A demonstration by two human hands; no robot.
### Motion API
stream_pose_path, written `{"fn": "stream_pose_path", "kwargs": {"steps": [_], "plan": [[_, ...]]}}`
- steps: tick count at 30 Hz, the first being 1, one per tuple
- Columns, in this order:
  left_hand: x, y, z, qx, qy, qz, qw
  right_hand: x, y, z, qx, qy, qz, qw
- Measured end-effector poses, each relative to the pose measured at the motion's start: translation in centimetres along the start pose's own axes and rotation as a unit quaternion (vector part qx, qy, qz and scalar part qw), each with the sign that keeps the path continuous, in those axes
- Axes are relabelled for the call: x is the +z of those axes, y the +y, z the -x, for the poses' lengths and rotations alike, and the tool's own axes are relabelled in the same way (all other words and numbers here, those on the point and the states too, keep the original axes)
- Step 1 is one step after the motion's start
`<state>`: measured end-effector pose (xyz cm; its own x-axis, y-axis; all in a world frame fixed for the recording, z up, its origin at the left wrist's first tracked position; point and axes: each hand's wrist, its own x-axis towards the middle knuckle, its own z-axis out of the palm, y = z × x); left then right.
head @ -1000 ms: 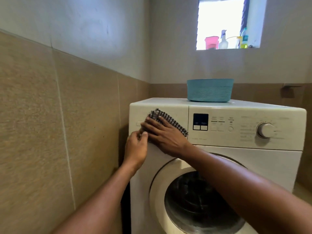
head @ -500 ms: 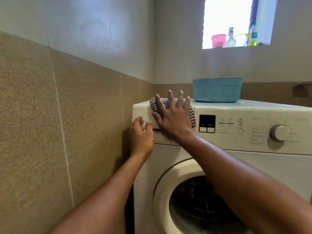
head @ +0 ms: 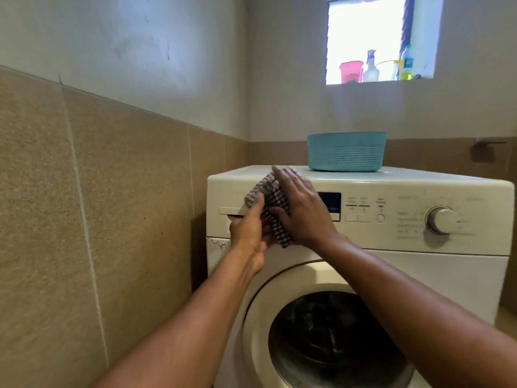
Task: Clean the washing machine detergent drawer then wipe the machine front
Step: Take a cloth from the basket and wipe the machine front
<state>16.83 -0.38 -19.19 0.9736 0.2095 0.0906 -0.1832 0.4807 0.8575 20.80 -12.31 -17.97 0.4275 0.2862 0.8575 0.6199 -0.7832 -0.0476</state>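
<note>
A white front-loading washing machine [head: 419,264] stands against the tiled walls. Its detergent drawer [head: 232,200] at the top left is closed, with a handle slot showing at its lower edge. A black-and-white checked cloth [head: 275,208] lies flat against the drawer front. My right hand [head: 303,212] presses the cloth onto the panel with fingers stretched out and pointing up. My left hand [head: 250,233] touches the cloth's lower left part, thumb raised on it, just below the drawer handle.
A light blue basket [head: 347,151] sits on the machine top. The control panel has a display [head: 331,204] and a round dial [head: 442,219]. The round door [head: 335,340] is below. A tiled wall [head: 98,219] is close on the left. Bottles stand on the window sill [head: 372,68].
My right hand slid the cloth down from the drawer's top edge onto the drawer front. My left hand moved right from the machine's corner to touch the cloth.
</note>
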Motion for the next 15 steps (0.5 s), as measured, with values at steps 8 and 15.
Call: {"fn": "stream_pose_path", "kwargs": {"steps": [8, 15], "plan": [[3.3, -0.5, -1.0, -0.077, 0.063, -0.019, 0.995, -2.7, 1.5, -4.2, 0.084, -0.085, 0.074, 0.990], [6.3, 2.5, -1.4, -0.189, 0.160, 0.000, 0.969, -5.1, 0.9, -8.0, 0.189, -0.188, -0.063, 0.962]]}}
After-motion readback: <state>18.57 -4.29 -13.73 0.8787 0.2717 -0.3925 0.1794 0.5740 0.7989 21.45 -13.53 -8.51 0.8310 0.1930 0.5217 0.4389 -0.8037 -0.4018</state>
